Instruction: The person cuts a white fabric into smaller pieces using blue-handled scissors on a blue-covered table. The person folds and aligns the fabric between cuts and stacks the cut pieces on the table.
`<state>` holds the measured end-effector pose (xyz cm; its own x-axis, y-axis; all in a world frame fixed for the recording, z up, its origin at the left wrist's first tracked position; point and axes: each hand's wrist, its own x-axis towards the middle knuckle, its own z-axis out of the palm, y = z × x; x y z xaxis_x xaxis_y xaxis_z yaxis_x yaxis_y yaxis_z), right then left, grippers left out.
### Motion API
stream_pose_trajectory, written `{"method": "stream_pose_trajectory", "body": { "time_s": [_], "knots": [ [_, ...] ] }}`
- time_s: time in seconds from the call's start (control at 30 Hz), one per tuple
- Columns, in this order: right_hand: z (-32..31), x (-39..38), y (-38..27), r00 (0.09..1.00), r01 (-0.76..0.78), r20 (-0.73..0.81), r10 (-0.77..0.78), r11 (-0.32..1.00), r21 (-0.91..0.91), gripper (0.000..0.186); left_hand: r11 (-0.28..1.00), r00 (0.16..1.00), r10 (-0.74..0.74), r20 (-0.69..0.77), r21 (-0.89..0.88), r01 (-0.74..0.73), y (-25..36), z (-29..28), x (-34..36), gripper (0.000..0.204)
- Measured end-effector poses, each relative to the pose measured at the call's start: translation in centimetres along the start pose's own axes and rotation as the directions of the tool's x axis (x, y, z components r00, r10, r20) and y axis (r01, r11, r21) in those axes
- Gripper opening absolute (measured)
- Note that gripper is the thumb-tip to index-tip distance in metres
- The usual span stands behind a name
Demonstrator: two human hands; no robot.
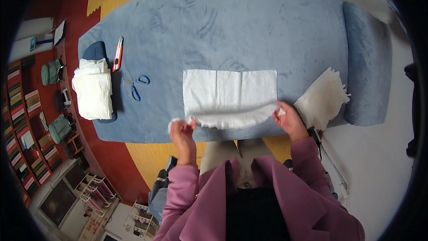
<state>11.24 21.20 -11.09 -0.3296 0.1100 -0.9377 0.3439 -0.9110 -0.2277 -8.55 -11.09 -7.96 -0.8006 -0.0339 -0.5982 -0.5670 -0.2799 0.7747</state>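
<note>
A white textured cloth (230,90) lies spread on a blue plush-covered bed near its front edge. Its near side is lifted into a loose, rumpled fold that spans both hands. My left hand (183,136) pinches the left end of this fold, and a bit of white cloth sticks out past the fingers. At the other end, my right hand (289,119) grips the right corner between thumb and fingers. Just right of my right hand rests a fanned stack of thin white sheets (323,100).
Blue-handled scissors (138,85) and a red utility knife (118,54) lie left on the bed (267,27). Beyond them, folded white cloths (92,90) are piled on a dark blue object. A bolster (368,67) edges the right end. Bookshelves (26,120) stand far left.
</note>
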Motion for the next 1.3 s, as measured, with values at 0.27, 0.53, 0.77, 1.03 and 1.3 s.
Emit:
{"method": "stream_pose_trajectory", "body": {
  "time_s": [0.27,0.53,0.77,1.03,1.3],
  "knots": [
    [2.5,5.0,-2.8,0.937,0.318,-0.130,-0.326,0.945,-0.078,0.041,0.978,0.985,0.052,0.164,0.190,-0.083,-2.4,6.2,10.0,0.009],
    [0.9,4.9,2.3,0.688,0.311,-0.261,-0.677,0.600,-0.737,0.060,0.489,0.956,0.289,0.049,0.851,-0.192,-3.0,0.4,9.6,0.050],
    [1.1,1.8,0.8,0.901,0.326,-0.124,-0.416,0.837,-0.439,0.045,0.813,0.942,-0.300,0.154,0.557,0.168,-0.8,-1.4,10.5,0.018],
    [1.6,-0.6,3.7,0.136,0.095,0.185,-0.973,-0.173,-0.980,0.027,0.819,0.976,-0.153,0.157,0.573,0.036,-2.3,-4.6,6.5,0.013],
    [10.7,1.5,10.3,0.475,0.698,0.686,-0.551,-0.239,-0.675,0.034,0.813,0.953,0.029,0.301,0.548,-0.197,0.9,1.4,-0.6,0.006]
  ]
}}
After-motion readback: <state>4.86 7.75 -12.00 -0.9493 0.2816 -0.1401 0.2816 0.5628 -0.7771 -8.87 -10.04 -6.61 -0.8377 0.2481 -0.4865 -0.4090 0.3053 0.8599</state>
